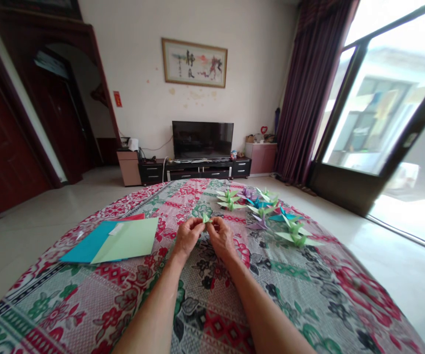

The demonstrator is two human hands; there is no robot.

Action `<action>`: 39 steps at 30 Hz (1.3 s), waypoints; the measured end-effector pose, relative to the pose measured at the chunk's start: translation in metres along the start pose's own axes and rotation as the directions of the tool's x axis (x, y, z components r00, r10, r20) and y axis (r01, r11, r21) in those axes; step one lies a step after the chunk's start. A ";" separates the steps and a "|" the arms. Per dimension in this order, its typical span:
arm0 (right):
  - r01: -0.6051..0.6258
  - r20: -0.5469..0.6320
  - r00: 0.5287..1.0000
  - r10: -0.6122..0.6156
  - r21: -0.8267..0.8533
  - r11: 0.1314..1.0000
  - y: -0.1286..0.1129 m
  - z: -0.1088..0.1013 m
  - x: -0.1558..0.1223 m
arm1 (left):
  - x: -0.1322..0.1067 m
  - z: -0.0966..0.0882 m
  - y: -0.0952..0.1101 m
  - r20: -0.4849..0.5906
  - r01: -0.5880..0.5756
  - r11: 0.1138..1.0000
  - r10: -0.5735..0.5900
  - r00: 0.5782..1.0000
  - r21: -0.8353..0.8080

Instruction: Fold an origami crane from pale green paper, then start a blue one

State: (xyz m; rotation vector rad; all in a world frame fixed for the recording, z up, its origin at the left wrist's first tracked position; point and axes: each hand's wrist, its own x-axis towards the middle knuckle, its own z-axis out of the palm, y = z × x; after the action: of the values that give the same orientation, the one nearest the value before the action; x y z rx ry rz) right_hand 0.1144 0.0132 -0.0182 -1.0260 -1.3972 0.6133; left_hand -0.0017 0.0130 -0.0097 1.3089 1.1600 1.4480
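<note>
A small light green folded paper (205, 218) is pinched between my two hands above the middle of the table. My left hand (189, 237) is closed on its left side with thumb and fingertips. On the other side, my right hand (220, 237) grips it the same way. The fingers cover much of the paper, so its full shape is hidden. To the right stand several finished paper cranes, among them a light green crane (298, 239), a blue crane (285, 215) and a purple crane (261, 222).
Left of my hands lie flat sheets: light green paper (133, 241), blue paper (87, 242) and a red edge beneath. A small white piece (115, 229) rests on them. A floral tablecloth (227, 314) covers the round table. Beyond stand a television (202, 141) and a low cabinet (186, 174).
</note>
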 end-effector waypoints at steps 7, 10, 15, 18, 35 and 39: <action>-0.005 0.036 0.999 0.004 0.003 1.000 -0.006 -0.004 -0.002 | -0.006 -0.002 0.015 0.047 0.138 0.984 -0.133 0.990 -0.112; 0.044 0.036 0.999 -0.041 -0.072 0.996 -0.011 -0.006 -0.003 | -0.006 -0.005 0.015 0.094 0.180 0.972 -0.168 0.981 -0.148; 0.066 0.038 0.997 -0.062 -0.101 0.993 -0.011 -0.007 -0.004 | -0.005 -0.010 0.015 0.185 0.305 0.918 -0.264 0.947 -0.253; 0.015 0.043 0.999 -0.012 -0.061 0.998 -0.011 -0.007 -0.004 | -0.004 -0.012 0.016 0.210 0.373 0.873 -0.320 0.924 -0.313; -0.159 0.178 0.977 0.120 0.224 0.962 -0.013 -0.008 -0.003 | 0.003 -0.001 0.000 -0.031 0.054 0.999 -0.053 0.998 0.007; -0.222 0.154 0.970 0.186 0.268 0.937 -0.013 -0.005 -0.001 | 0.004 0.001 -0.006 -0.067 -0.031 0.994 0.039 0.997 0.106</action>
State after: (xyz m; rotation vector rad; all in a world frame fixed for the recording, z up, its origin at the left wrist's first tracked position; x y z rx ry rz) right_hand 0.1160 0.0047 -0.0068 -0.9181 -1.2737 1.0186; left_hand -0.0008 0.0185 -0.0147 1.3663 1.2792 1.4848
